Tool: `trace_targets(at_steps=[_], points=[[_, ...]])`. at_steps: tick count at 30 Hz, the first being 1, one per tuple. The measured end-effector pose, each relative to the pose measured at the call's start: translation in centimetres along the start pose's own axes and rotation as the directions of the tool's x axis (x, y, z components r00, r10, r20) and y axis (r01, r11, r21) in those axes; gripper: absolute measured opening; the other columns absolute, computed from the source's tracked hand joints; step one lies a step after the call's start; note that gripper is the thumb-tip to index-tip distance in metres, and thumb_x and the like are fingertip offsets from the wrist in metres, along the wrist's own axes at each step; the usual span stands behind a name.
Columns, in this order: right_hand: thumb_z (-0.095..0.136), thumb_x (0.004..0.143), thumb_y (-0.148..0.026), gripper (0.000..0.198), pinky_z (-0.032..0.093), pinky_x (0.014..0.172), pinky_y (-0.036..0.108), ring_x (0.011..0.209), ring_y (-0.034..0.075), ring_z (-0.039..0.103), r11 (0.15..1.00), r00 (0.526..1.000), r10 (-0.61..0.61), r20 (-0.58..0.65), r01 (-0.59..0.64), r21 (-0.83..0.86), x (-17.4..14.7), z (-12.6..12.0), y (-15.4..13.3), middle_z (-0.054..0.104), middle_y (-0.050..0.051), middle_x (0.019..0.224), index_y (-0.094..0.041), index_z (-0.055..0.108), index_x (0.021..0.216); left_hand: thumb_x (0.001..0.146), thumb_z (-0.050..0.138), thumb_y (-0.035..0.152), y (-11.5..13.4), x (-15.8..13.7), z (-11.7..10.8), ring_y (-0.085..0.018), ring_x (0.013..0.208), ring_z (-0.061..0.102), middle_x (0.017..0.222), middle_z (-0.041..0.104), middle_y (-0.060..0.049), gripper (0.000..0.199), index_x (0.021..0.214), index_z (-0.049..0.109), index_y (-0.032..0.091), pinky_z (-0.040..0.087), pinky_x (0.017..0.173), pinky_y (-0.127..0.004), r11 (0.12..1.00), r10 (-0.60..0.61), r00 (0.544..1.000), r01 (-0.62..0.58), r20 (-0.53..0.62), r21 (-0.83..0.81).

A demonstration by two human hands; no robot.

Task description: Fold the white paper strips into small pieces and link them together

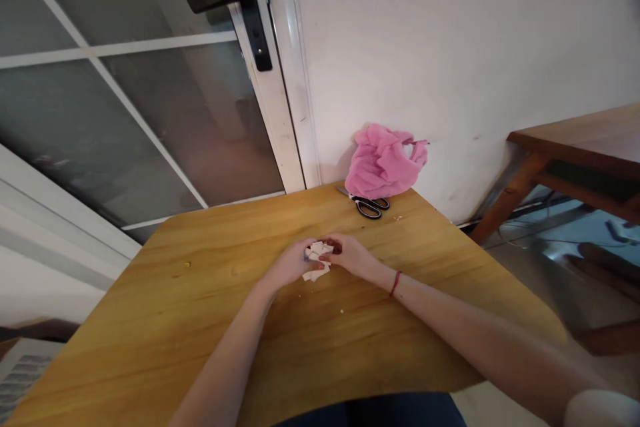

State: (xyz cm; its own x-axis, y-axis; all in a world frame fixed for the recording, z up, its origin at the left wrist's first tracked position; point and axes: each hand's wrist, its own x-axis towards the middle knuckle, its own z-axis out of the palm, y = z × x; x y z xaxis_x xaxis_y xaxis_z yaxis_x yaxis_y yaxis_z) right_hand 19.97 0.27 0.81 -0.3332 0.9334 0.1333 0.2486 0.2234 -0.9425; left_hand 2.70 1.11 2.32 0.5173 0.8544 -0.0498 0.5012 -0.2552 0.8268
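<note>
Nearer the wearer than the black-handled scissors (361,201), the left hand (294,265) cups small white pieces (320,251), half-closed; the right hand (349,256), fingers bent, pinches them opposite. A pink cloth (383,163) sits just behind the scissors.

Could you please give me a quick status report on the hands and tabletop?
Left hand and right hand: both holding. White pieces: bunched between them. Scissors and pink cloth: beyond, apart from both hands.
</note>
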Motion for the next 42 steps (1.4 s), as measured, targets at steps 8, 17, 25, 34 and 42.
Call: trace_targets(at_steps=[8,17,25,34,42], points=[[0.061,0.071,-0.02,0.025,0.044,0.059,0.023,0.067,0.012,0.057,0.997,0.998,0.043,-0.04,-0.04,0.065,0.0,-0.1,-0.1,0.064,0.003,0.086,-0.015,0.059,0.096,0.062,0.068,0.025,0.3,-0.1,0.0,-0.014,0.07,0.053,0.08,0.058,0.0,0.032,0.091,0.057,0.018,0.04,0.061,-0.023,0.995,-0.057,0.994,0.05,-0.09,-0.083],[0.047,0.084,-0.024,0.02,0.04,0.063,0.024,0.066,0.013,0.053,0.988,0.994,-0.08,-0.077,0.069,-0.138,0.2,-0.5,-0.3,0.059,0.002,0.071,-0.014,0.063,0.08,0.064,0.065,0.023,0.4,0.2,0.1,-0.012,0.063,0.05,0.074,0.057,0.001,0.027,0.088,0.056,0.017,0.037,0.06,-0.023,0.952,-0.113,0.987,0.075,-0.114,-0.295],[0.042,0.088,-0.033,0.029,0.04,0.062,0.024,0.065,0.013,0.051,0.989,0.977,-0.137,-0.166,0.126,-0.073,0.1,-0.6,-0.2,0.057,0.003,0.074,-0.015,0.066,0.089,0.067,0.066,0.025,0.7,0.1,0.6,-0.013,0.069,0.054,0.08,0.06,-0.001,0.03,0.094,0.056,0.017,0.04,0.064,-0.023,0.889,-0.157,0.981,0.09,-0.113,-0.449],[0.05,0.081,-0.036,0.028,0.042,0.059,0.024,0.062,0.013,0.053,0.997,0.942,-0.079,-0.325,0.079,-0.013,0.1,-1.1,-0.6,0.062,0.004,0.077,-0.015,0.066,0.09,0.062,0.073,0.021,1.2,-0.1,0.9,-0.012,0.069,0.056,0.082,0.061,-0.003,0.032,0.09,0.058,0.015,0.046,0.065,-0.024,0.69,-0.286,0.957,0.171,-0.048,-0.703],[0.055,0.077,-0.04,0.033,0.041,0.055,0.024,0.056,0.012,0.049,0.97,0.919,-0.009,-0.393,0.104,0.22,0.4,-1.8,-1.1,0.056,0.002,0.065,-0.011,0.063,0.093,0.063,0.069,0.01,1.7,0.1,1.3,-0.012,0.063,0.057,0.077,0.061,-0.003,0.023,0.082,0.058,0.014,0.051,0.062,-0.028,0.587,-0.352,0.933,0.163,-0.069,-0.793]])
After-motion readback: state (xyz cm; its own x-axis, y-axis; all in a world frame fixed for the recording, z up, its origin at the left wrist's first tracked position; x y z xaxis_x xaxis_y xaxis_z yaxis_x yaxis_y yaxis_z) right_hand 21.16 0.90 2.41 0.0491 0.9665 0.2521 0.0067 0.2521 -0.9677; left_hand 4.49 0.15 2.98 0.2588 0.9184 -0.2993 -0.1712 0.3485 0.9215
